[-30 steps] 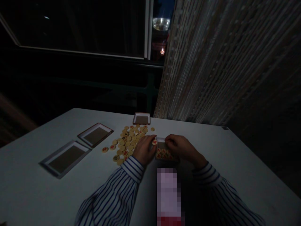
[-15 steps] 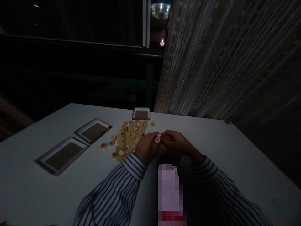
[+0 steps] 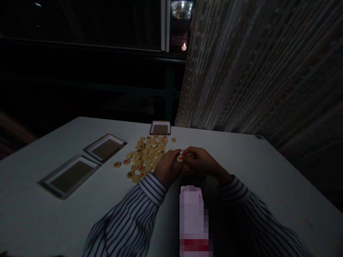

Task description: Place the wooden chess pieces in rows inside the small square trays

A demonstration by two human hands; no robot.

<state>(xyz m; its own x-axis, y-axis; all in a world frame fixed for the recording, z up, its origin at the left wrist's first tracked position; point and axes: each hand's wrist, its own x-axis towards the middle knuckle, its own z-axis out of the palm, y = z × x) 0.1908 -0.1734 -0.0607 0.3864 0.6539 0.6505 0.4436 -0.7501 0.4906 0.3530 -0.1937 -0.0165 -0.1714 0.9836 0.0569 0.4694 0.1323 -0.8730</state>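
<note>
A small, round, pale wooden disc bearing a red character [image 3: 180, 158] is held up between the two hands, just above the white, smooth-topped worktop [image 3: 268, 178]. It is pinched between the thumb and forefinger of the left hand [image 3: 168, 166]. The fingers of the right hand [image 3: 202, 160] are curled together just beside the disc's right edge; whether it is gripped by them too cannot be told. Both wrists are covered by white sleeves with dark blue stripes [image 3: 134, 214]. Beneath the hands, more pale discs [image 3: 187, 170] are partly seen in deep shadow.

To the left of the left hand, a loose heap of round, pale yellow discs [image 3: 144, 157] is spread on the worktop. Most are shown with plain faces, and a few are marked in red or black. Behind the heap, a shallow rectangular tray with a brown rim [image 3: 160, 122] is placed near the far edge. Farther left, a second brown-rimmed tray [image 3: 118, 151] is set at an angle beside a grey-edged rectangular tray [image 3: 57, 194].

Below the hands, a pale pink, pixelated oblong object with a dark red band [image 3: 191, 214] is seen. The background is filled by a string curtain [image 3: 227, 64] and a dark window with a pale frame [image 3: 164, 26].
</note>
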